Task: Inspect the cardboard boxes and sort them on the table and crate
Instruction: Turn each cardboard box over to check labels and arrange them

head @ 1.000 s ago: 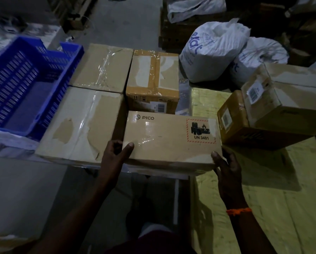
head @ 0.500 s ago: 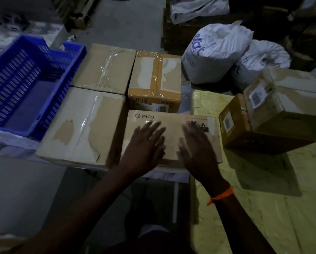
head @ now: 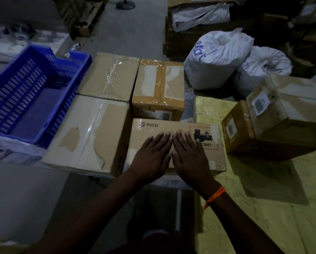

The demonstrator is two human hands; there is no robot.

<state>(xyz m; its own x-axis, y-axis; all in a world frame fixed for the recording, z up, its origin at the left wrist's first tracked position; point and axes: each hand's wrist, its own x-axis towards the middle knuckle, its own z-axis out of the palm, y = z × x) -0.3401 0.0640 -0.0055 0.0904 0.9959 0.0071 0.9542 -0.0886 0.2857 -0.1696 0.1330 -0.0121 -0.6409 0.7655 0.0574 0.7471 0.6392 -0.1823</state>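
A person's left hand point(head: 151, 156) and right hand point(head: 190, 154) lie flat, palms down and fingers straight, side by side on top of the PICO box point(head: 171, 125) at the centre of the frame, gripping nothing. The right hand partly covers the box's red-bordered hazard label point(head: 211, 136), and an orange thread point(head: 215, 196) circles the right wrist. The box sits at the near edge of the table point(head: 170, 182), flush against a large worn carton point(head: 87, 136) to its left and just in front of a brown-taped box point(head: 159, 83). Another plastic-wrapped carton point(head: 109, 74) lies behind the large one. A blue crate point(head: 67, 96) fills the left of the frame. At right, a pale box point(head: 291, 110) rests tilted on a brown box point(head: 245, 136) over a yellowish board point(head: 263, 208). Two white sacks point(head: 217, 57) stand at upper right.
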